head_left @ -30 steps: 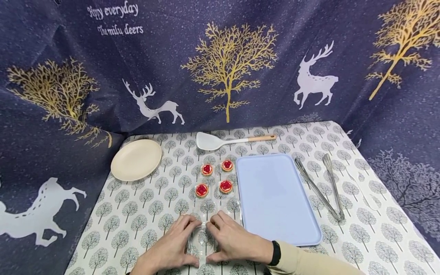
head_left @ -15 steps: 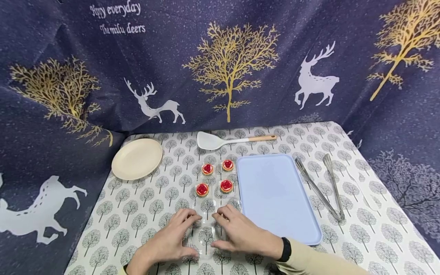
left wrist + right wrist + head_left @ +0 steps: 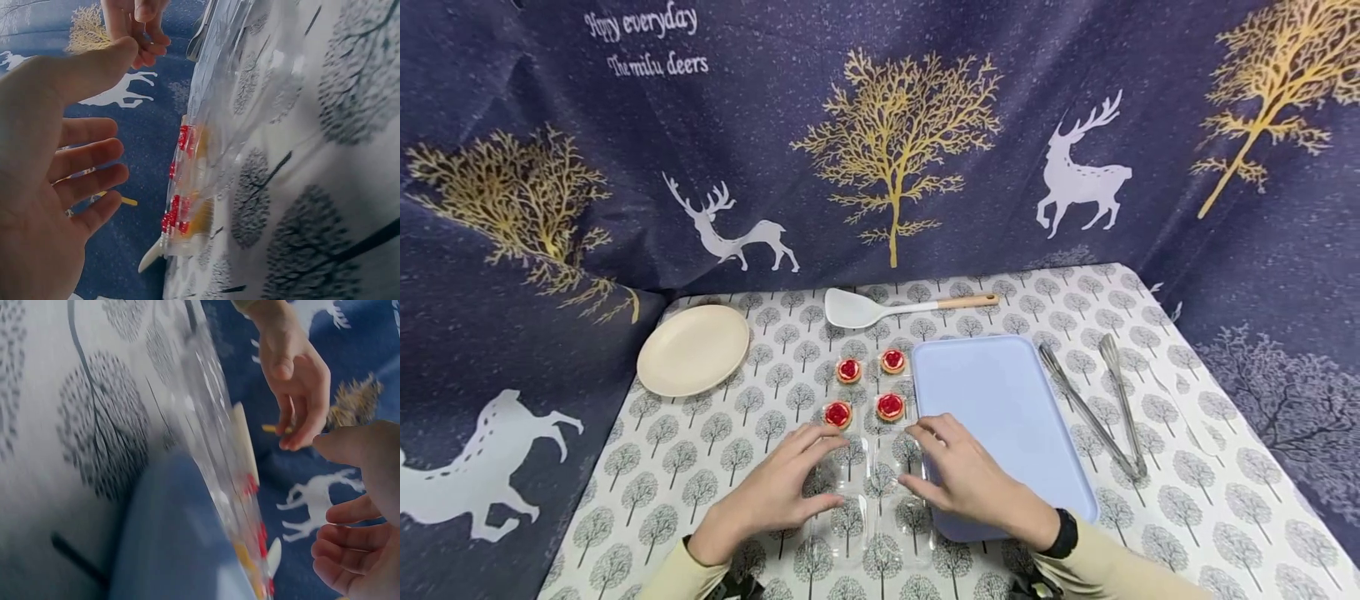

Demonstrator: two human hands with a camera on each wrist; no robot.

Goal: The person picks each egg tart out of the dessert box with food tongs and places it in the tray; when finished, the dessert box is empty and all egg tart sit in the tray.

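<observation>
With left hand (image 3: 775, 490) and right hand (image 3: 973, 482) apart, gripping nothing, seemingly set wide to straddle clear packaging (image 3: 871, 500) between them, with red-topped tarts (image 3: 891, 407) just beyond, probably compartmented against sliding

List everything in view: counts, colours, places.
Round tarts: four, red-topped, centre
Plastic packaging: count unclear, transparent, around tarts
Rectangular tray: one, light blue, right of tarts
Round plate: one, cream, far left
Wooden-handled spatula: one, white, far edge
Metal tongs: one, silver, right of tray
Printed tablecloth: one, white, underneath
Printed backdrop: count unclear, navy, behind
Sleeves: two, cream, forearms
Wristband: one, black, right wrist
Left hand: one, bare, near packaging
Right hand: one, bare, over tray edge
</observation>
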